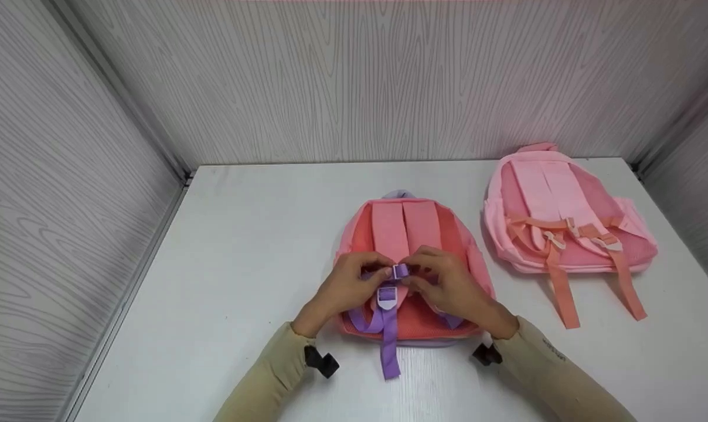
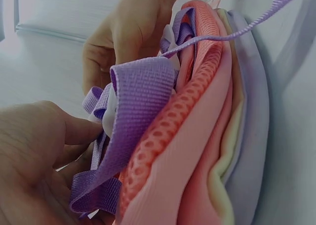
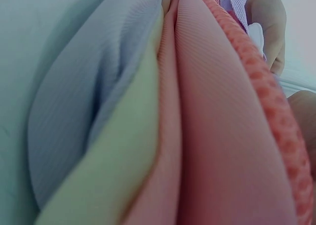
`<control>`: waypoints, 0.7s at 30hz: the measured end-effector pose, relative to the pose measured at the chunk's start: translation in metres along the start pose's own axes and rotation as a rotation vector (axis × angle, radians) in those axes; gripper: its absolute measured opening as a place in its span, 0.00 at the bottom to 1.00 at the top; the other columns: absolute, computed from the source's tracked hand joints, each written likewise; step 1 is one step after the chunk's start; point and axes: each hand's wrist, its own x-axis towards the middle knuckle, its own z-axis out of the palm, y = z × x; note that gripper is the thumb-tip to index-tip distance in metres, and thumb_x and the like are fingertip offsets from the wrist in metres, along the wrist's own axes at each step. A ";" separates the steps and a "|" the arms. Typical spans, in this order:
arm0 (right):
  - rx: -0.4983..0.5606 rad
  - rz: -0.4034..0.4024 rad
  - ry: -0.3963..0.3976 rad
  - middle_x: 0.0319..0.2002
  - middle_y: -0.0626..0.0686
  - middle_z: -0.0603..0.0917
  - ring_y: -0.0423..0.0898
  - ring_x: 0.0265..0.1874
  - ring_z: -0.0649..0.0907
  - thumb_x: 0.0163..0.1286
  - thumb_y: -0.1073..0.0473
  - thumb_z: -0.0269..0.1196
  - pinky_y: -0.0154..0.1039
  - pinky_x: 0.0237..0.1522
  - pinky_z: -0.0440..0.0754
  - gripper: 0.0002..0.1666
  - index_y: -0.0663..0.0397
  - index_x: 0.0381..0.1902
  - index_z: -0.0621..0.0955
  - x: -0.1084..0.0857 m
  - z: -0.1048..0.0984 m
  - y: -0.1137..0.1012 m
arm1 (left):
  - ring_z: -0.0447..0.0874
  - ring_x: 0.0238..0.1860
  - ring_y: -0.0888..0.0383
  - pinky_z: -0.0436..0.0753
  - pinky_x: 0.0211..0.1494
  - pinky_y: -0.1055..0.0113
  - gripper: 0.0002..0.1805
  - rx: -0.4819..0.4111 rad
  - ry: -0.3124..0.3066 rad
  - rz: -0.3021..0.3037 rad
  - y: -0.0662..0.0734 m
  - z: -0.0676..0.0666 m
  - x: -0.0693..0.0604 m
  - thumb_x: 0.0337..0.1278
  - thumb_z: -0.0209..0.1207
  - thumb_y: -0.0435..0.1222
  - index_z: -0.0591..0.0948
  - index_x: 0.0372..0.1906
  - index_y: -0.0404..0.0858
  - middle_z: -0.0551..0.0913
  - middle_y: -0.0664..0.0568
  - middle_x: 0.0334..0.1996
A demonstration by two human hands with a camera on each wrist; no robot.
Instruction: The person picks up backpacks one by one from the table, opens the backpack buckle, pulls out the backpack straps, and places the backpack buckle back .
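Observation:
A coral-pink backpack point(image 1: 422, 223) lies with its shoulder straps facing up. Over its middle, my left hand point(image 1: 345, 284) pinches the purple webbing beside a small white buckle point(image 1: 397, 271). From the other side, my right hand point(image 1: 450, 284) holds the short purple end between thumb and fingers. Just below sits a larger white buckle point(image 1: 387, 299), with a purple strap tail point(image 1: 390, 354) hanging past the bag's lower edge. In the left wrist view, looped purple webbing point(image 2: 140, 91) partly hides the fingertips. The backpack's layered side point(image 3: 212, 111) fills most of the right wrist view.
A second, lighter pink backpack point(image 1: 556, 193) lies to the right, its orange straps point(image 1: 562, 293) trailing toward the front of the white table point(image 1: 242, 234). Wood-patterned panels point(image 1: 330, 76) stand at the back and both sides.

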 end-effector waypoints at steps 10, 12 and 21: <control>0.023 0.004 -0.002 0.43 0.44 0.86 0.41 0.42 0.85 0.71 0.65 0.73 0.41 0.47 0.88 0.15 0.48 0.54 0.89 0.000 -0.001 0.002 | 0.86 0.52 0.60 0.84 0.63 0.56 0.11 0.054 -0.056 0.000 0.003 -0.010 -0.002 0.76 0.63 0.37 0.89 0.55 0.43 0.90 0.56 0.50; 0.026 0.006 0.001 0.43 0.44 0.86 0.42 0.42 0.84 0.71 0.65 0.73 0.40 0.46 0.88 0.15 0.48 0.54 0.89 0.000 -0.002 0.002 | 0.86 0.52 0.59 0.84 0.62 0.57 0.10 0.079 -0.059 -0.007 0.003 -0.013 -0.002 0.76 0.63 0.37 0.89 0.55 0.42 0.90 0.56 0.49; 0.020 0.007 0.010 0.42 0.43 0.86 0.42 0.40 0.84 0.71 0.65 0.73 0.39 0.44 0.87 0.14 0.48 0.52 0.90 0.001 -0.004 0.001 | 0.86 0.49 0.59 0.85 0.61 0.57 0.09 0.110 -0.057 -0.018 0.000 -0.019 -0.001 0.76 0.63 0.36 0.90 0.52 0.42 0.90 0.55 0.47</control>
